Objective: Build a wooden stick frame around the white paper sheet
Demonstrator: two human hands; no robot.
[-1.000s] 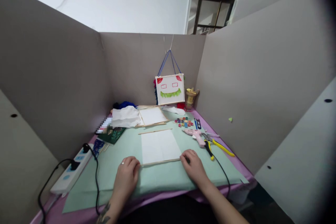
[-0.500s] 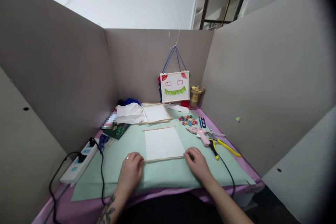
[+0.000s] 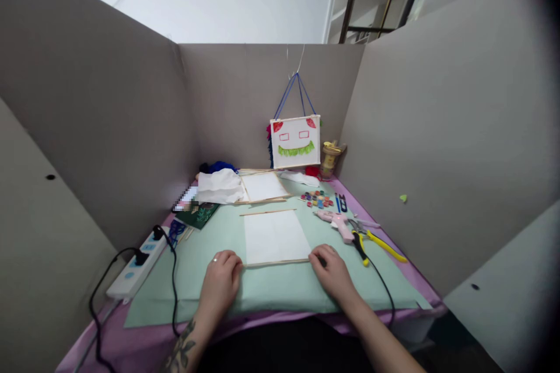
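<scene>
A white sheet, paper or cloth, lies flat on the green work surface in front of me. Along its near edge runs a thin wooden stick. My left hand, with a ring on one finger, has its fingers closed at the stick's left end. At the right end, my right hand pinches the same stick, fingers curled. The fingertips are partly hidden. Another thin stick lies along the sheet's far edge.
To the right are a pink glue gun, yellow-handled pliers and small paint pots. A power strip stands left, its black cables trailing. Behind are a framed white piece, crumpled white cloth and a hanging face decoration.
The camera view has shifted slightly, so the scene sits a little further right. Both hands stay at the ends of the near stick, with no clear movement of the sheet.
</scene>
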